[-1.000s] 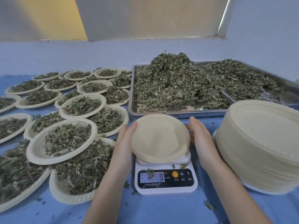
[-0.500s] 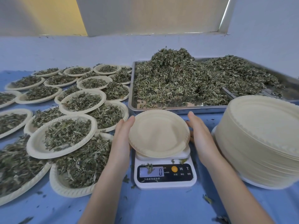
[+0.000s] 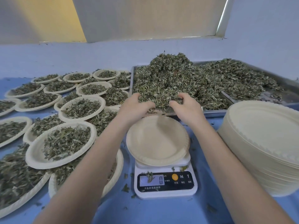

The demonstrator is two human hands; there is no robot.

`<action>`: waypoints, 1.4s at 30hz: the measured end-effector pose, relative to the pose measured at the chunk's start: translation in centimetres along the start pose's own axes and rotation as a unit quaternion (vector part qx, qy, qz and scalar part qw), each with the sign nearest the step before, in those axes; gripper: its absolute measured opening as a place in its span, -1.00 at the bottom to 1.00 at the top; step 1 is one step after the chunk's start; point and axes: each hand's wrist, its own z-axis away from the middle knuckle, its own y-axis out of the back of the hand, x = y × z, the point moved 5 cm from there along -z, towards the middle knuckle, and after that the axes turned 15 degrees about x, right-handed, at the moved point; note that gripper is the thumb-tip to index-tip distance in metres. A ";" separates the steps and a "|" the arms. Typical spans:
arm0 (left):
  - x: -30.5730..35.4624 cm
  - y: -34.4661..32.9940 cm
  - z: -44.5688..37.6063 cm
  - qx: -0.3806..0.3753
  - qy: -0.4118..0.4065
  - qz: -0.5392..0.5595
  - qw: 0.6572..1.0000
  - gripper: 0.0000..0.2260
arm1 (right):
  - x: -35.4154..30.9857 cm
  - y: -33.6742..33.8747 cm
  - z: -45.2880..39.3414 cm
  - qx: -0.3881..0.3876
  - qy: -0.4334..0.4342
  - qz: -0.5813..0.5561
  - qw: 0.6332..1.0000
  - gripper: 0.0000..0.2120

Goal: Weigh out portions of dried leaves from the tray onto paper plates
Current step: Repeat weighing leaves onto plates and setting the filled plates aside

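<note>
An empty paper plate (image 3: 157, 141) sits on the white kitchen scale (image 3: 165, 183), whose display reads 0. Behind it stands a metal tray (image 3: 213, 112) heaped with dried leaves (image 3: 174, 78). My left hand (image 3: 137, 105) and my right hand (image 3: 186, 105) are both at the tray's near edge, fingers curled into the pile, cupping a clump of dried leaves (image 3: 160, 98) between them just above the plate's far rim.
Several paper plates filled with leaves (image 3: 64, 143) cover the blue table on the left, some overlapping. A tall stack of empty paper plates (image 3: 265, 143) stands at the right, close to the scale. Loose leaf bits lie on the scale and table.
Both hands have let go of the empty plate's sides and moved forward into the tray, where they now gather leaves. The plate stays on the scale.
</note>
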 end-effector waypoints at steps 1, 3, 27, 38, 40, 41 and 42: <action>0.7 -0.5 -1.2 -0.021 -0.008 -0.027 0.999 -0.39 | -0.7 -0.6 -1.2 -0.011 0.003 0.028 1.000 -0.47; 1.6 -1.5 -3.8 -0.064 -0.012 -0.061 0.996 -0.59 | -1.5 -2.1 -3.8 -0.034 -0.011 0.070 0.997 -0.55; -2.2 -7.5 -17.3 -0.196 0.076 -0.129 0.969 -0.58 | -0.3 -12.4 -15.4 -0.164 0.055 0.290 0.941 -0.49; -1.3 -5.2 -13.2 -0.283 0.127 -0.160 0.937 -0.55 | 0.7 -9.7 -10.2 -0.380 -0.045 0.293 0.876 -0.10; -1.7 -5.9 -11.6 -0.286 0.151 -0.177 0.930 -0.55 | 0.9 -10.1 -8.6 -0.406 -0.069 0.316 0.855 -0.01; -1.9 -6.4 -11.0 -0.281 0.153 -0.175 0.931 -0.57 | 0.6 -10.6 -8.0 -0.409 -0.058 0.303 0.859 -0.05; -2.0 -6.8 -10.5 -0.277 0.155 -0.164 0.934 -0.59 | 0.1 -11.2 -7.6 -0.408 -0.033 0.283 0.868 -0.12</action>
